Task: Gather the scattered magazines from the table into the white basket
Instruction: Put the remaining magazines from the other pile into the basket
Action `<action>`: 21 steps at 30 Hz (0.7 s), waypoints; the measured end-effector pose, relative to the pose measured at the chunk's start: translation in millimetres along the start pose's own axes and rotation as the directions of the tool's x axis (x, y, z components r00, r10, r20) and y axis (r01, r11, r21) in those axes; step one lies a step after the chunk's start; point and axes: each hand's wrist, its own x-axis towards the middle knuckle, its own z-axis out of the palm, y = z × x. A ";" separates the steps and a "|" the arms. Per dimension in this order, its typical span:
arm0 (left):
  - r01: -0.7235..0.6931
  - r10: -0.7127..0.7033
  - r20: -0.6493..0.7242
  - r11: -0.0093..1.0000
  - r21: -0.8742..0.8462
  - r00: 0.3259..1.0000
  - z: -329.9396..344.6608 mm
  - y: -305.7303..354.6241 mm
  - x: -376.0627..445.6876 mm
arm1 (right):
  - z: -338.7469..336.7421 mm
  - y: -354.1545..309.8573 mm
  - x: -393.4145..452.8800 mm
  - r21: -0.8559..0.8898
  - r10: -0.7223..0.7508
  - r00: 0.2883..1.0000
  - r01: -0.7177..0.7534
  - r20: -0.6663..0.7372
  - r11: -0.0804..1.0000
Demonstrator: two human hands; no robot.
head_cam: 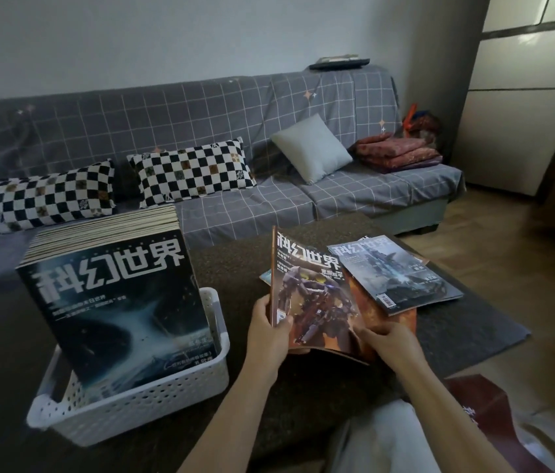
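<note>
A white perforated basket [173,397] stands on the dark table [228,268] at the left, packed with several upright magazines [115,302]; the front one has a dark swirl cover. My left hand [269,329] grips the spine edge of a robot-cover magazine [313,302], tilted up off the table. My right hand [392,343] holds its lower right corner, over an orange-covered magazine [392,319] lying beneath. A grey-blue magazine [398,271] lies flat to the right, partly on the orange one.
A grey checked sofa [354,199] runs behind the table with two checkered pillows [194,172], a grey cushion [313,148] and folded red blankets [398,151]. A red bag [480,407] sits at lower right. Wooden floor shows right of the table.
</note>
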 end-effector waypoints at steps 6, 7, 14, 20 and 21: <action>-0.259 0.259 0.011 0.965 0.047 0.966 -23.8 8.6 -31.8 | -14.1 -19.3 -29.7 0.418 -0.059 0.991 0.003 0.121 0.909; -0.295 0.295 0.004 0.954 0.057 0.955 -28.6 11.6 -35.5 | -15.5 -24.1 -35.2 0.459 -0.089 0.988 0.022 0.125 0.888; -0.460 0.459 -0.030 0.888 -0.020 0.888 -81.1 37.1 -58.9 | -5.2 -68.8 -69.4 0.644 -0.368 0.922 0.213 0.116 0.735; -0.489 0.502 -0.159 0.865 0.116 0.850 -142.6 46.3 -67.7 | 28.7 -106.3 -83.1 0.630 -0.497 0.859 0.319 0.124 0.708; -0.481 0.495 -0.179 0.869 0.117 0.850 -152.2 45.3 -67.9 | 35.7 -112.0 -84.4 0.612 -0.512 0.851 0.344 0.118 0.712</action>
